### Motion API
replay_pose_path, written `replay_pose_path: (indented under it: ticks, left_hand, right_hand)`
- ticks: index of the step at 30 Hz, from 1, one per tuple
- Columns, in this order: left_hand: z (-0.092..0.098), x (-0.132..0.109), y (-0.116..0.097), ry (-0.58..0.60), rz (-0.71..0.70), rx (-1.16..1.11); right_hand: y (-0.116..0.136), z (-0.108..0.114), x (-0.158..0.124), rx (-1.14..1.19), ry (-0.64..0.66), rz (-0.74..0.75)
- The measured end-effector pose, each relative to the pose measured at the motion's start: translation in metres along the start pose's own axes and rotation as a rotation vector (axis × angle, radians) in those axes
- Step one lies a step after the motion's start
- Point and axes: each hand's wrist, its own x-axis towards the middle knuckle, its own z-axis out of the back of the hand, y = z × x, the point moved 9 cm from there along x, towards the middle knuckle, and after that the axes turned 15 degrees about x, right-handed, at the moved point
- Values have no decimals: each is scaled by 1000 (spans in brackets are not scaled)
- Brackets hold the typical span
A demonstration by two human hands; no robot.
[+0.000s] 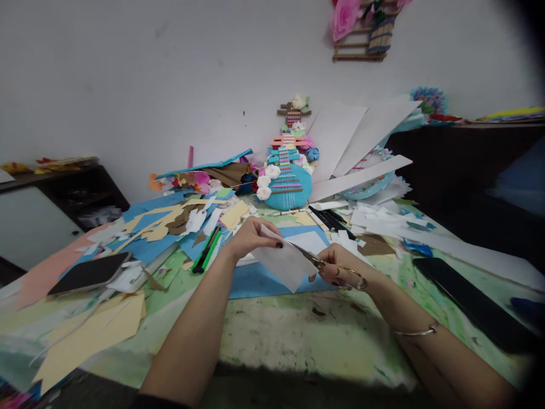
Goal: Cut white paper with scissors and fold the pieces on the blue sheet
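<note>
My left hand (254, 237) pinches the upper left edge of a white paper piece (284, 262), its thumb lying on the sheet. Gold-handled scissors (313, 260) are in my right hand (340, 266), with fingers at the handle loops. The scissors' blades point left and meet the paper's upper right part. Both hands are raised slightly over a blue sheet (251, 282) near the middle of the table. Whether the blades are parted is too small to tell.
Paper scraps and a green cutter (208, 250) lie left, near a phone (90, 274). Black pens (332, 220) sit behind my right hand. Another dark phone (472, 301) rests at right. A blue lute-shaped craft (289, 187) leans at the back wall.
</note>
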Motion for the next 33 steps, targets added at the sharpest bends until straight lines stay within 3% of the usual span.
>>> replay_pose_path:
  ticks: [4, 13, 33]
  left_hand:
    - [0, 0, 2, -2, 15, -39]
    - [-1, 0, 0, -1, 1, 9]
    - [-13, 1, -5, 47, -19, 152]
  right_hand:
    - [0, -1, 0, -64, -9, -31]
    - [4, -10, -2, 4, 104, 67]
    - [0, -6, 0, -22, 30, 48]
